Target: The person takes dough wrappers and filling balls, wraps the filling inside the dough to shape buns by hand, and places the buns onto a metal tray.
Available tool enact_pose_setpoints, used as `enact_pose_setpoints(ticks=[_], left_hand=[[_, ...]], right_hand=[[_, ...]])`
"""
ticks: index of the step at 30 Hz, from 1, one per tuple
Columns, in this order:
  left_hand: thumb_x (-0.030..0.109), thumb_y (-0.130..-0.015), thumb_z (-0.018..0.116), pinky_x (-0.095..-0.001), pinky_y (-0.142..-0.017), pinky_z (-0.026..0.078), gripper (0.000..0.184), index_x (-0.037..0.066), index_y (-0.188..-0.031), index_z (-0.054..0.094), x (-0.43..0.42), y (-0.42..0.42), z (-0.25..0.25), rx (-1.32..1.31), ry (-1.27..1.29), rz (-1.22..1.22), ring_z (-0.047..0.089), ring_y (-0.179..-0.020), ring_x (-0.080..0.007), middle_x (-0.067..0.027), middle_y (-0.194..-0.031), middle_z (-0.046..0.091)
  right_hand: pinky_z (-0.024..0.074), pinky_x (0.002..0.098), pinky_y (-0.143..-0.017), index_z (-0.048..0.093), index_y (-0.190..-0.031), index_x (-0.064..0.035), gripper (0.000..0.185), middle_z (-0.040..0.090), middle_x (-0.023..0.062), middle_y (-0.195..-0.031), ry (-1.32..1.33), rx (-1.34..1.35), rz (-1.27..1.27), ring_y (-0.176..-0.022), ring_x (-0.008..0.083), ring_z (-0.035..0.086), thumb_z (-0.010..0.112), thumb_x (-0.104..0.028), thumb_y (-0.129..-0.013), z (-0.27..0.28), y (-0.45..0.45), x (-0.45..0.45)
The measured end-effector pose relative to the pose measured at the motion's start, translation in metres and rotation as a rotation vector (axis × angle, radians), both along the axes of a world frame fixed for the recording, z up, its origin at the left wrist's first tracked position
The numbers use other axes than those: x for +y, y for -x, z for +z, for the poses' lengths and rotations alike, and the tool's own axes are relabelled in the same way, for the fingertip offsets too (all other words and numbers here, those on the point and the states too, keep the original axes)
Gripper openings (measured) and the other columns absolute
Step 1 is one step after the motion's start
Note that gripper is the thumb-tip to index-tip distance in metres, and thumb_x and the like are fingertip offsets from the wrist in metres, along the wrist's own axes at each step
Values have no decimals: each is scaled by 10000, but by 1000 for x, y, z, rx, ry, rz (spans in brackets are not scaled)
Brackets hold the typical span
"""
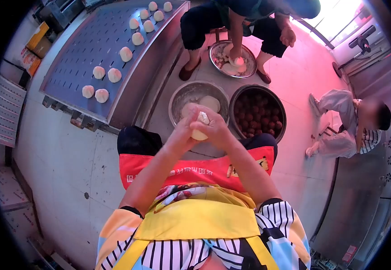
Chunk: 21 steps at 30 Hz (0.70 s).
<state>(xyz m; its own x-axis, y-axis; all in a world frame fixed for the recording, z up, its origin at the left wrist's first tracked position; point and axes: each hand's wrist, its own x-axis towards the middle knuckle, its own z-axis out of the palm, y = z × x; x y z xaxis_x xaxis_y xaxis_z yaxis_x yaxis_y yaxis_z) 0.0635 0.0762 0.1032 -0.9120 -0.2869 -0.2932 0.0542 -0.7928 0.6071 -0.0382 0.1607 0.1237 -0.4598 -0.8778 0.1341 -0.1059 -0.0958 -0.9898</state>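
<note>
A pale dough ball is held between both hands over the near edge of a metal bowl. My left hand wraps its left side and my right hand its right side, with the fingers meeting around it. Floury white dough shows at the top between the fingers. Larger dough pieces lie in the bowl behind my hands. Just right of that bowl, a dark pot holds several dark reddish-brown balls.
A slotted metal tray at the upper left carries several shaped dough balls. Across from me, a seated co-worker reaches into a metal basin. Another person sits at the right, near metal cabinets.
</note>
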Motion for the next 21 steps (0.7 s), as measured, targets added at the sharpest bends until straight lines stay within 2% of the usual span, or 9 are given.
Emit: enact_pose_setpoints(ticks=[2, 3, 6, 8, 12, 15, 17, 20, 21], left_hand=[[548, -902, 492, -338, -723, 565, 524, 104, -1180, 494, -10, -5, 6, -69, 16, -190, 614, -982, -178, -51, -1089, 575], [556, -896, 500, -312, -687, 571, 537, 103, -1185, 488, -15, -4, 8, -97, 31, -286, 616, -971, -174, -50, -1083, 568], [502, -937, 457, -349, -775, 559, 458, 105, -1157, 514, 3, 5, -10, 20, 4, 58, 616, -981, -176, -55, -1089, 593], [505, -934, 458, -343, -771, 561, 466, 97, -1154, 513, -5, 2, -9, -23, 59, -46, 617, -977, -172, -52, -1076, 593], [504, -936, 454, -314, -766, 559, 463, 95, -1147, 509, -24, -4, 7, -79, 155, -302, 614, -973, -156, -45, -1067, 586], [539, -917, 463, -313, -760, 560, 496, 97, -1136, 510, 10, 0, -5, 14, 83, 139, 610, -978, -150, -43, -1071, 577], [548, -908, 471, -307, -757, 560, 513, 98, -1153, 500, 7, -1, -10, 61, 58, 92, 606, -981, -144, -43, -1080, 572], [562, -895, 478, -306, -766, 555, 543, 97, -1176, 486, -10, -7, 6, -26, 132, -136, 601, -986, -144, -38, -1092, 565], [568, -891, 480, -307, -772, 552, 554, 97, -1183, 482, -15, -9, 13, -82, 180, -239, 600, -988, -146, -35, -1095, 563]], right_hand=[[444, 287, -647, 594, -952, 11, 327, 573, 66, -818, -25, -180, 171, -728, 102, 513, 708, -250, -793, 2, 1, 4], [449, 282, -651, 601, -948, 12, 323, 578, 60, -821, -27, -105, 110, -726, 103, 517, 709, -250, -793, -2, 3, 3], [459, 272, -655, 622, -942, 15, 316, 590, 45, -827, -30, 38, -4, -725, 103, 528, 710, -248, -791, -17, 7, -2], [459, 269, -653, 634, -945, 19, 314, 595, 40, -826, -34, 14, 1, -734, 100, 530, 711, -244, -790, -23, 5, 0], [459, 256, -660, 658, -936, 12, 290, 606, 18, -835, -57, -292, 163, -752, 86, 535, 708, -234, -791, 14, 0, 7], [467, 255, -704, 661, -985, 6, 295, 624, 26, -884, -5, -108, -6, -811, 90, 553, 695, -226, -806, -3, 1, -2], [480, 256, -778, 662, -1054, 7, 325, 655, 48, -970, 25, 158, -37, -904, 108, 584, 685, -219, -821, -11, 2, 0], [480, 256, -777, 669, -1024, 12, 308, 660, 50, -939, -126, -219, 265, -901, 106, 585, 687, -221, -823, 21, 4, 9], [479, 254, -777, 668, -1027, 11, 307, 659, 48, -933, -94, -201, 204, -897, 103, 585, 686, -217, -823, 13, 4, 7]])
